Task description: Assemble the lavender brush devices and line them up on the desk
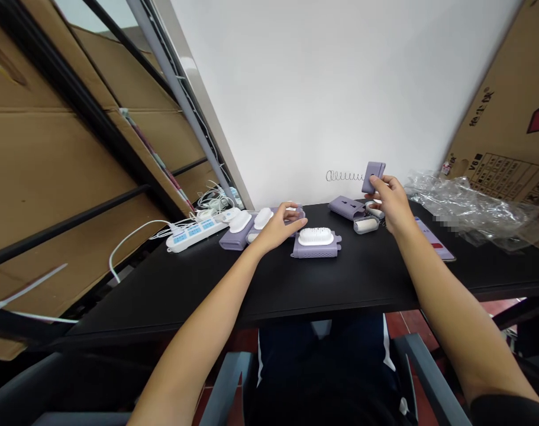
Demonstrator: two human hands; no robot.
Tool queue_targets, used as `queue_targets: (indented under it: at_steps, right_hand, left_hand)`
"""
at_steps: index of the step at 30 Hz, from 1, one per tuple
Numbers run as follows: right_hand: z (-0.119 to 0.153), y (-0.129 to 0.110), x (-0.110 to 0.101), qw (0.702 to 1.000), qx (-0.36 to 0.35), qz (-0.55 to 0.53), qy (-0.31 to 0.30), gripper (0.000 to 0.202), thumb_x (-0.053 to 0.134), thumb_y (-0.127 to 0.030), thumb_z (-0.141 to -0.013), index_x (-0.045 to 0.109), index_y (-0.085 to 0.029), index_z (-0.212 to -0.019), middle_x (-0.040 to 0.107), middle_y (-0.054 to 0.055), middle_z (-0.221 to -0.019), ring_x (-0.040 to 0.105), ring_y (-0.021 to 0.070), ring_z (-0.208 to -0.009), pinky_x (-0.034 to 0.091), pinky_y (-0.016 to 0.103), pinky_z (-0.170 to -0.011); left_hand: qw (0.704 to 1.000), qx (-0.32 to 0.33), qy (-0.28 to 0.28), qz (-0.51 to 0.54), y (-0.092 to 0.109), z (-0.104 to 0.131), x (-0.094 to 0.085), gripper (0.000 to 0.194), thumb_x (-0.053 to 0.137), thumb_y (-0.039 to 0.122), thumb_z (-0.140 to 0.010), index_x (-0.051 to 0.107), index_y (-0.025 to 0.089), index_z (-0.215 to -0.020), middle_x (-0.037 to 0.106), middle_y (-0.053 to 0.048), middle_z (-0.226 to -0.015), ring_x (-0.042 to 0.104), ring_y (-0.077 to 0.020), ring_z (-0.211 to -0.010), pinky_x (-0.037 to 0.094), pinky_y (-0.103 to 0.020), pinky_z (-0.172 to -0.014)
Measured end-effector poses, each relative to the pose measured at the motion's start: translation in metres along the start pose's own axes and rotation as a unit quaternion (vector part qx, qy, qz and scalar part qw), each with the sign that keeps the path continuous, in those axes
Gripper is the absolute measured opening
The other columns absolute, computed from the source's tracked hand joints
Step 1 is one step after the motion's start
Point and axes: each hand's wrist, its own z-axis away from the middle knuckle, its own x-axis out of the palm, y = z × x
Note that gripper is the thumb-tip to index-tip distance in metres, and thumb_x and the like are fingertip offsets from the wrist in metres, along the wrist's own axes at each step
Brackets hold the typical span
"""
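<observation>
My right hand (390, 201) holds a small purple case (373, 177) up above the back right of the black table. My left hand (278, 229) hovers with fingers apart beside a purple holder (315, 251) that carries a white oval brush (315, 236). Behind and left of that hand are two more white oval pieces, one (240, 222) on a purple block (236, 239), the other (262, 218) partly hidden. Below my right hand lie another purple case (347, 207) and a white roll (365, 225).
A white power strip (197, 234) with cables lies at the left of the black table (287, 290). At the right are a flat purple package (433, 239), crumpled clear plastic (482, 207) and a big cardboard box (509, 130). A white wall stands behind.
</observation>
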Motion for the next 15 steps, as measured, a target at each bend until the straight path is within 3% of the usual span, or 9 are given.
queue_targets:
  at_steps: [3,6,8,11,13,15]
  right_hand:
    - [-0.006,0.002,-0.005,1.0,0.001,-0.004,0.021,0.041,0.074,-0.053,-0.078,0.057,-0.025,-0.102,0.072,0.001,-0.096,0.069,0.0149,-0.078,0.047,0.02,-0.052]
    - [-0.011,0.006,-0.009,0.999,0.001,0.005,0.036,0.04,0.073,-0.053,-0.078,0.057,-0.025,-0.102,0.071,0.001,-0.095,0.069,0.0148,-0.077,0.048,0.02,-0.052]
    - [-0.013,0.008,-0.01,0.999,-0.001,0.01,0.043,0.04,0.072,-0.053,-0.078,0.057,-0.025,-0.102,0.071,0.001,-0.095,0.068,0.0145,-0.076,0.048,0.02,-0.052]
    - [-0.015,0.01,-0.012,0.999,0.007,0.014,0.048,0.04,0.072,-0.054,-0.078,0.056,-0.025,-0.101,0.071,0.001,-0.096,0.068,0.0137,-0.075,0.047,0.02,-0.052]
    - [-0.015,0.01,-0.012,0.999,0.019,0.018,0.044,0.041,0.072,-0.055,-0.078,0.056,-0.025,-0.101,0.071,0.001,-0.097,0.067,0.0133,-0.073,0.047,0.02,-0.052]
    - [-0.014,0.011,-0.011,0.999,0.032,0.026,0.027,0.041,0.073,-0.055,-0.079,0.057,-0.025,-0.1,0.071,0.001,-0.097,0.067,0.0129,-0.072,0.047,0.02,-0.052]
  left_hand:
    - [0.993,0.021,-0.086,-0.082,0.019,-0.02,0.023,0.053,0.075,0.056,-0.082,0.058,0.024,-0.121,0.069,-0.01,-0.126,0.065,-0.0258,-0.12,0.049,-0.043,-0.107]
    - [0.968,0.099,-0.15,-0.174,0.045,-0.041,0.059,0.039,0.066,0.053,-0.091,0.065,0.022,-0.115,0.073,-0.007,-0.125,0.067,-0.0249,-0.118,0.049,-0.039,-0.105]
    - [0.942,0.171,-0.139,-0.253,0.06,-0.053,0.083,0.036,0.054,0.051,-0.099,0.069,0.02,-0.109,0.076,-0.008,-0.114,0.068,-0.025,-0.113,0.049,-0.037,-0.101]
    - [0.939,0.188,-0.099,-0.272,0.071,-0.062,0.103,0.039,0.048,0.046,-0.104,0.072,0.017,-0.104,0.077,-0.011,-0.106,0.068,-0.0276,-0.11,0.047,-0.041,-0.1]
    - [0.936,0.199,-0.058,-0.284,0.07,-0.061,0.1,0.038,0.046,0.043,-0.105,0.074,0.017,-0.105,0.077,-0.012,-0.111,0.066,-0.0293,-0.112,0.045,-0.045,-0.101]
    - [0.932,0.205,-0.013,-0.299,0.065,-0.054,0.086,0.034,0.046,0.036,-0.106,0.074,0.018,-0.108,0.075,-0.012,-0.119,0.064,-0.0303,-0.117,0.042,-0.048,-0.105]
